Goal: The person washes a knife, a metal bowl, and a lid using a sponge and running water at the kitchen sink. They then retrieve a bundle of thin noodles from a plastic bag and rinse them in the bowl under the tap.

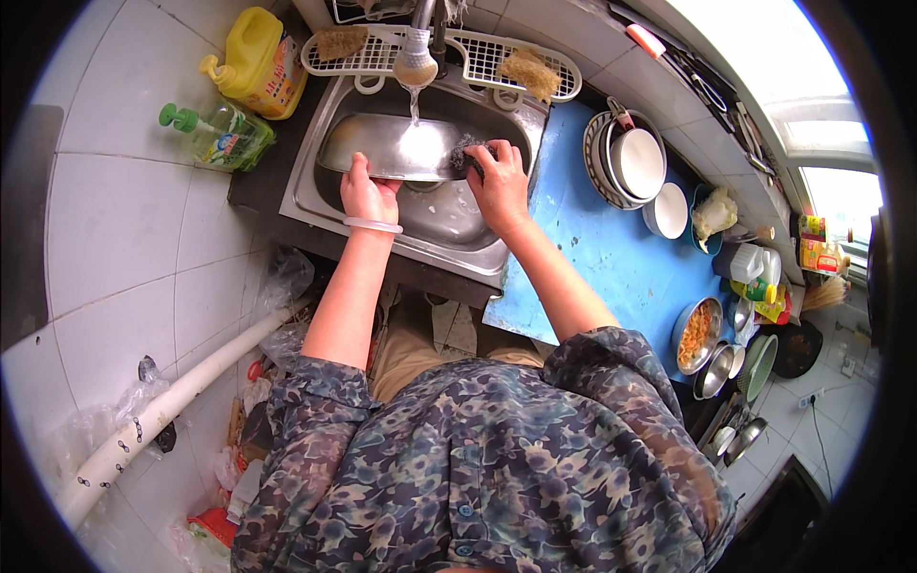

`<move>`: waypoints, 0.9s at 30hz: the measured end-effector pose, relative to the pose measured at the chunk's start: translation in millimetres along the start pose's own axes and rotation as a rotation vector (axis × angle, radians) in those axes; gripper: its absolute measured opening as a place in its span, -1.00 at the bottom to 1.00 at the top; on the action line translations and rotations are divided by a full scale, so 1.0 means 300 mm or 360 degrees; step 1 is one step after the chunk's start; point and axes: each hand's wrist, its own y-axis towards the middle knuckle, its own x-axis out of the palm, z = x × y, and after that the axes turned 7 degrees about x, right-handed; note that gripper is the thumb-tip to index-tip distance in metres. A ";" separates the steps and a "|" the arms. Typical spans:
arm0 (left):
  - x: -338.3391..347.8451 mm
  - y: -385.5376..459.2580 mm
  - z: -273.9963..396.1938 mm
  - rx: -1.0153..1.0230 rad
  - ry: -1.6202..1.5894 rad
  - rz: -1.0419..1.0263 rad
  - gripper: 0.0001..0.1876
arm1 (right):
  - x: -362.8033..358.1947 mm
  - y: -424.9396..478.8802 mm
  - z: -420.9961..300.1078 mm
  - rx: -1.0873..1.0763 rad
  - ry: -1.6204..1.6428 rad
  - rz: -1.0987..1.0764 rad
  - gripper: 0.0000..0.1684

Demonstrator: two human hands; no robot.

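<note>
My left hand grips the near rim of a shiny metal pan or basin, its thumb on the surface and its fingers mostly hidden underneath. The vessel is held tilted over a stainless-steel sink. Water runs from the faucet onto its surface. In my right hand is a dark steel-wool scourer, pressed against the right end of the vessel. Wet metal and droplets show in the sink basin below.
Yellow and green-topped pump bottles stand left. A white rack with sponges spans the sink's back. On the blue countertop at right are stacked bowls, a white bowl and a metal bowl of food.
</note>
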 end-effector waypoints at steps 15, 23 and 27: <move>-0.031 -0.043 0.032 -0.0020 0.0314 -0.0171 -0.71 | -0.026 -0.010 -0.002 -0.0527 0.0248 -0.0133 -0.55; -0.047 -0.143 0.011 -0.0142 0.0693 -0.0901 -0.70 | 0.030 0.200 -0.166 -0.0850 0.0063 -0.0137 -0.66; -0.076 -0.166 0.028 -0.0194 0.0643 -0.1004 -0.77 | 0.170 0.389 -0.088 -0.0466 0.0075 -0.0449 -0.67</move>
